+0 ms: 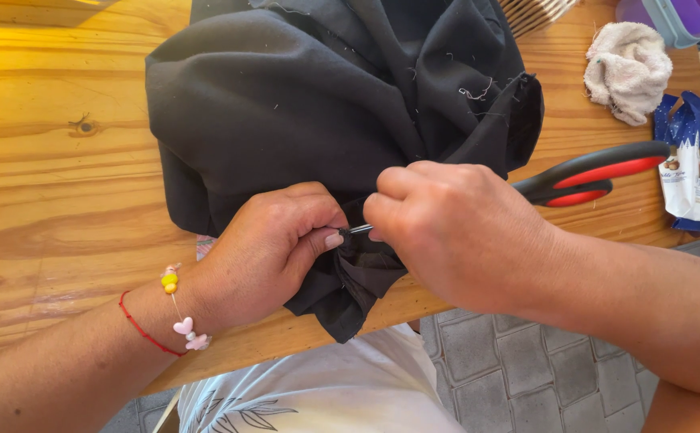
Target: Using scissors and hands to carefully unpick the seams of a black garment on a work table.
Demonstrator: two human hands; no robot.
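A bundle of black fabric (302, 96) with frayed threads lies on the wooden table (53, 160). My left hand (269, 248) pinches a fold of the fabric at the table's near edge, thumb pressed against the cloth. My right hand (454, 232) is closed on a thin metal tool (358, 229), a needle or pin, whose tip points at the fold beside my left thumb. The fabric's lower corner hangs over the table edge. My left wrist wears a red string and a beaded bracelet.
Scissors with red and black handles (590, 172) lie on the table right of my right hand. A crumpled whitish cloth (626, 68) and a blue-white packet (695, 168) sit at the right edge. Grey paving lies below the table.
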